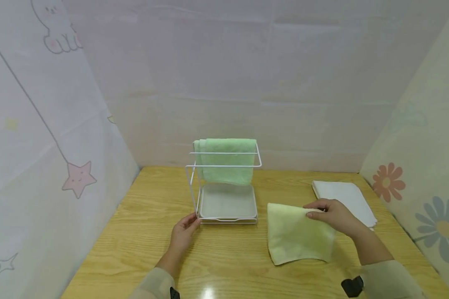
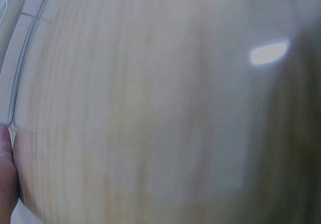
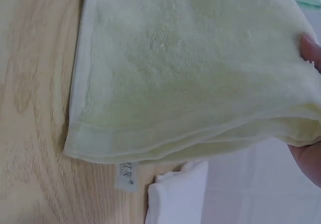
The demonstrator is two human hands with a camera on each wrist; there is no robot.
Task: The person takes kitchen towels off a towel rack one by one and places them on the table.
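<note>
A white wire towel rack (image 1: 224,165) stands on the table, with a folded green towel (image 1: 230,160) draped over its rear bar and a pale tray (image 1: 228,201) in its base. At the rack's front left corner, my left hand (image 1: 183,232) pinches the wire frame between thumb and fingers. In the left wrist view only a bit of that hand (image 2: 6,169) shows, beside the wire. My right hand (image 1: 333,216) holds a folded yellow towel (image 1: 299,234) by its top edge, right of the rack. The towel hangs down, and its small tag (image 3: 126,176) shows in the right wrist view.
A folded white towel (image 1: 346,199) lies at the right of the wooden table (image 1: 134,245), behind my right hand. Printed cloth walls (image 1: 217,83) rise at the back and both sides.
</note>
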